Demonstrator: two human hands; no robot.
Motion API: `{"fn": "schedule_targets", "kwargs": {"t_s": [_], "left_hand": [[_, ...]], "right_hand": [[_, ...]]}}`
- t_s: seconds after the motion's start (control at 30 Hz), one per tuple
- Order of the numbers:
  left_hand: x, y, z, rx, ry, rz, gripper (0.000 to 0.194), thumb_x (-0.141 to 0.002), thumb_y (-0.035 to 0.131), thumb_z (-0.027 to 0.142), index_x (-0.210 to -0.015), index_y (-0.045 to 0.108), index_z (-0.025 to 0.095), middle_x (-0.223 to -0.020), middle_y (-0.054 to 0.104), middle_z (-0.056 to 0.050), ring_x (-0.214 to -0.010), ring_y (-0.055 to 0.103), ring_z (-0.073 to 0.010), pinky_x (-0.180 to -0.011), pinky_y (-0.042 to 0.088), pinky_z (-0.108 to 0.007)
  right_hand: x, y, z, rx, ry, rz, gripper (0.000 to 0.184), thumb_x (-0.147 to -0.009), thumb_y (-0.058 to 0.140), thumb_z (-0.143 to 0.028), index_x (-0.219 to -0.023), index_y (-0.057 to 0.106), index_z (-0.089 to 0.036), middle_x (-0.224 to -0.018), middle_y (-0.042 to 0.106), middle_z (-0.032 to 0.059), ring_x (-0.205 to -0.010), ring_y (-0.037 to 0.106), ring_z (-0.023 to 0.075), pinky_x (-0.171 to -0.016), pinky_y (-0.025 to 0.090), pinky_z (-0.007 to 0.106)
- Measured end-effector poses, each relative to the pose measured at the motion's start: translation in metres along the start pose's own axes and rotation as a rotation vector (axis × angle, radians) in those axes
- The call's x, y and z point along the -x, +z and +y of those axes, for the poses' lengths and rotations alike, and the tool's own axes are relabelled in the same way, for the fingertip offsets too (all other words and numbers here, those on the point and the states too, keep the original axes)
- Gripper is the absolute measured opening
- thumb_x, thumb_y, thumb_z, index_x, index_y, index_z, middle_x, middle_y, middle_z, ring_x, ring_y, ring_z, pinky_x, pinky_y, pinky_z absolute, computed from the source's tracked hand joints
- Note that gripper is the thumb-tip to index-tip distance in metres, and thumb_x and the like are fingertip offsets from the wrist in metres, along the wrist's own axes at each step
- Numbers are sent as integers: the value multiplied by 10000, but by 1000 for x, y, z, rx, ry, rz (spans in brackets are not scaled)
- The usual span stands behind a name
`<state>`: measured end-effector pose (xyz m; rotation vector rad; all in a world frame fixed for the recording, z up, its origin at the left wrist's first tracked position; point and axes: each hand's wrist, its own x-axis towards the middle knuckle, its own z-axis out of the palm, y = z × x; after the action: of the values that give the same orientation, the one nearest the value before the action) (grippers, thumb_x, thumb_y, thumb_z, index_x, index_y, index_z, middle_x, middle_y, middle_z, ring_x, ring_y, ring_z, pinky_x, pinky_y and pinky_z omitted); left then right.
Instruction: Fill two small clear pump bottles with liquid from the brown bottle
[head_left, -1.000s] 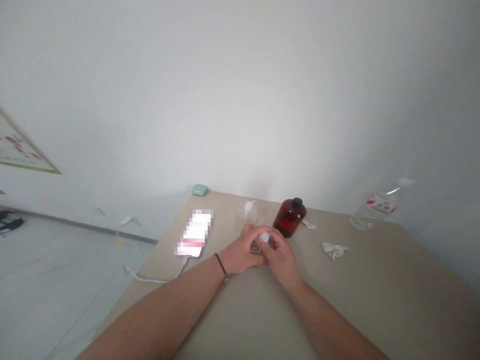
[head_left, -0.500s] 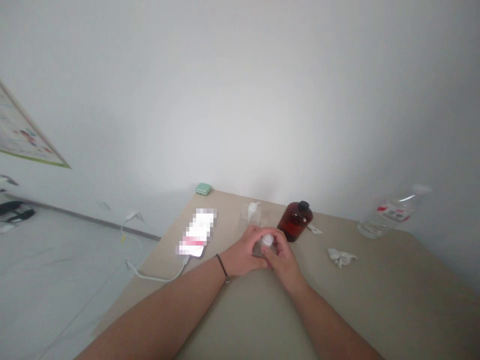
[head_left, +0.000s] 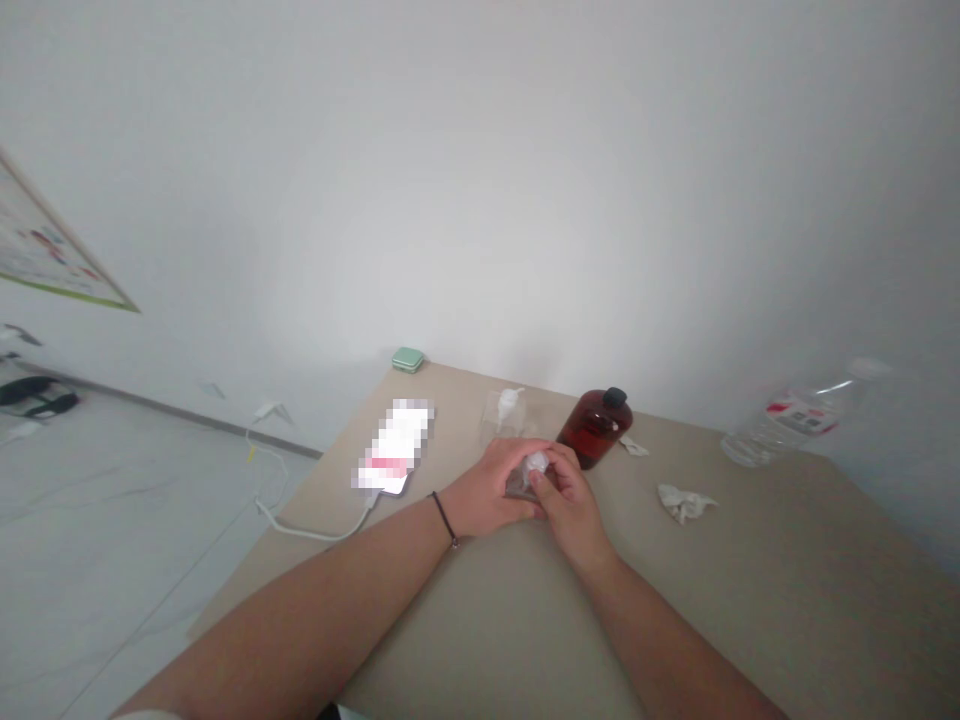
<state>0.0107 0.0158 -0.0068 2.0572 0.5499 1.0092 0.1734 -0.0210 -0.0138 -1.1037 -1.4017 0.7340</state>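
Left hand (head_left: 486, 492) cups a small clear squarish container (head_left: 517, 487), lower centre of the frame.
Right hand (head_left: 575, 512), nearer its white cap (head_left: 537, 462), pinches that; the axis looks upright, a rounded reddish-brown bottle (head_left: 595, 430) just beyond, rightward.

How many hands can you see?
2: the left hand and the right hand, both around a small clear container, nearer than the dark red bottle. No other hand shows.

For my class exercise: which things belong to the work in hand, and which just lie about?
In the work: clear container, held by left hand and right hand; possibly red-brown bottle, white pump.

Apparently lying about: phone, cable, green case, crumpled tissue, clear bottle.
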Motion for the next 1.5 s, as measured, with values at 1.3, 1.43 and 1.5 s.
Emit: {"fn": "schedule_targets", "kwargs": {"t_s": [1.3, 1.43, 1.5], "left_hand": [[2, -1, 6, -18, -69, -23, 783, -828, 765, 283, -1509, 382, 233, -1467, 512, -148, -1365, 457, -320, -1171, 373, -525], [1, -1, 7, -27, -15, -11, 745, -816, 766, 252, -1474, 417, 238, -1471, 515, -133, -1371, 462, -326, -1185, 346, -522], [0, -1, 8, -30, 9, -9, 713, -803, 769, 231, -1440, 449, 229, -1451, 530, -125, -1351, 481, -322, -1180, 351, -508]], "right_hand": [[2, -1, 3, -157, 97, -8, 259, -824, 719, -476, -955, 658, -260, -1031, 639, 33, -970, 611, 225, -876, 506, 394], [1, 0, 2, -156, 98, -13, 267, -824, 707, -456, -1009, 662, -269, -1058, 643, 31, -998, 612, 228, -907, 499, 395], [1, 2, 2, -146, 113, -13, 286, -798, 724, -452, -999, 636, -268, -1019, 655, 23, -967, 618, 229, -899, 502, 396]]}}
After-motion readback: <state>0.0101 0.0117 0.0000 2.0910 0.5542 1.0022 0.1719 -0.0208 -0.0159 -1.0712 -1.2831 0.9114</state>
